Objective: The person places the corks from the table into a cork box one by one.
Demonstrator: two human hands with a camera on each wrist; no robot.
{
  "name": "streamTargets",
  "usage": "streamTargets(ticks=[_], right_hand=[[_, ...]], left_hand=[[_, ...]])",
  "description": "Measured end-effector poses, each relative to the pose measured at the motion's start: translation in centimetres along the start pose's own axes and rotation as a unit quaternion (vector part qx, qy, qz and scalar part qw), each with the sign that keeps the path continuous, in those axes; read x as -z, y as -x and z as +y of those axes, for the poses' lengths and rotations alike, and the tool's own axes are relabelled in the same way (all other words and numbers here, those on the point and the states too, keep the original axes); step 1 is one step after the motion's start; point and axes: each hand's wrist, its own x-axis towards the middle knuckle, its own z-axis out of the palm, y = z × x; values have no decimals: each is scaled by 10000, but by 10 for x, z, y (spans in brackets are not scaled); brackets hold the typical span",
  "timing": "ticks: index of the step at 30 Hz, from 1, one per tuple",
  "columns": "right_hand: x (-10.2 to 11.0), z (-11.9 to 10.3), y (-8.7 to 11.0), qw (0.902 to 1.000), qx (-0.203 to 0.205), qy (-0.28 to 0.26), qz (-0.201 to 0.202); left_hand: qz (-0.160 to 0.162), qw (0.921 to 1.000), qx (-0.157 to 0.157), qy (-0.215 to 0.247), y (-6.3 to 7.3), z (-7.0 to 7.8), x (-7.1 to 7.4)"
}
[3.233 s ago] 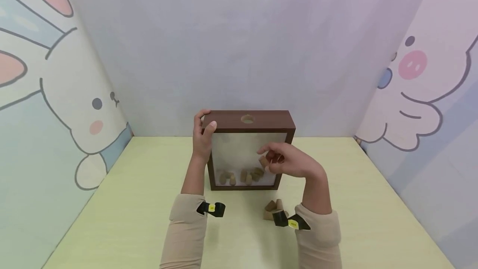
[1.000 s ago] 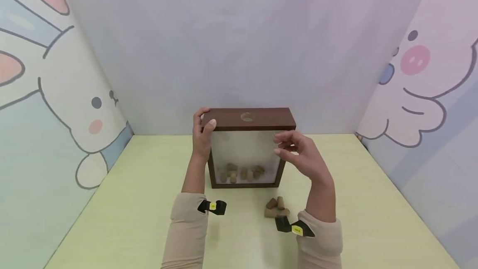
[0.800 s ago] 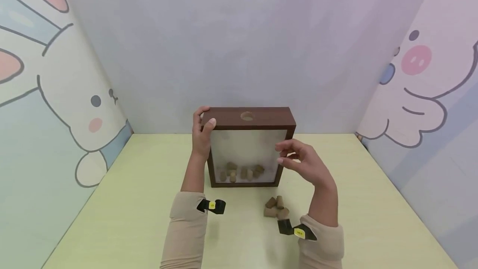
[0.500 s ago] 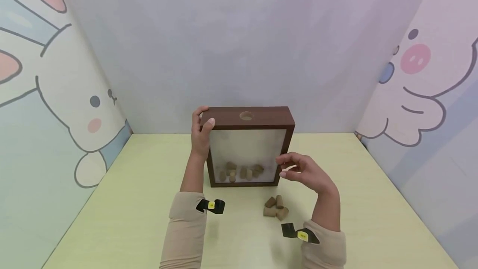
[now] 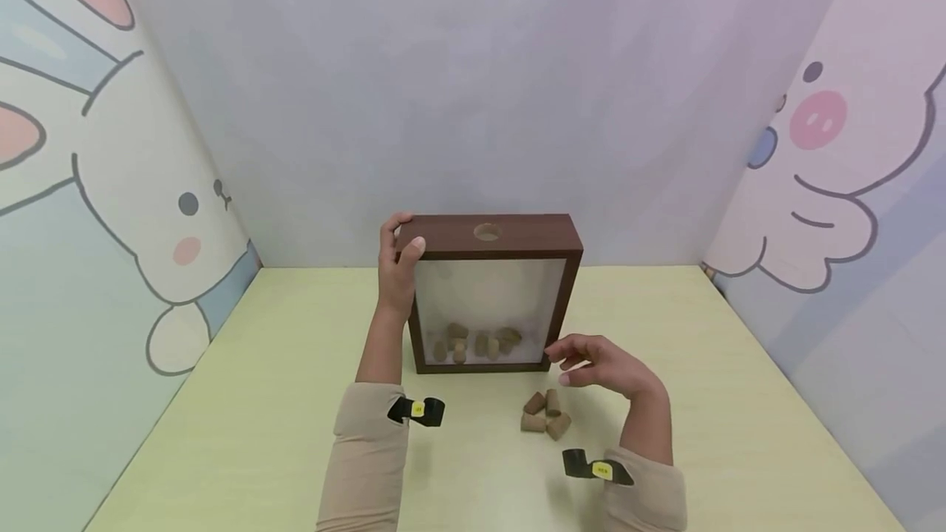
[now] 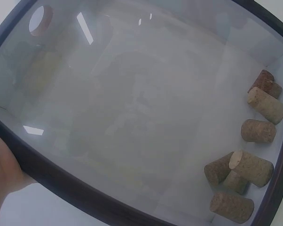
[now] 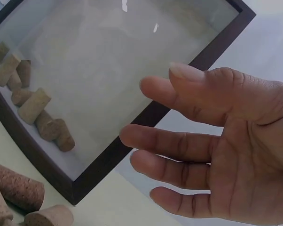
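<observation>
Right fingers point(image 7: 169, 142) apart, a gap to loose corks point(image 5: 534, 423); left fingers point(image 5: 388, 243) round the box point(image 5: 532, 234) at its edge.

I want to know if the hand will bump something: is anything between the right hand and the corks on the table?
No, nothing visible is in the way. The right hand is up above the table, and the corks lie uncovered. The box stands behind them.
</observation>
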Motion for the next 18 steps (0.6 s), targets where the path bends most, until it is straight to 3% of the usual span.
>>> streamTargets(ticks=[13,18], right_hand=[[-13,42,0,9953,-909,-109,-317],[-16,44,-4,9939,-1082,20,-216]], left_hand=[[-84,9998,-9,166,0,1,1],[-173,9997,-23,164,2,12,-2]])
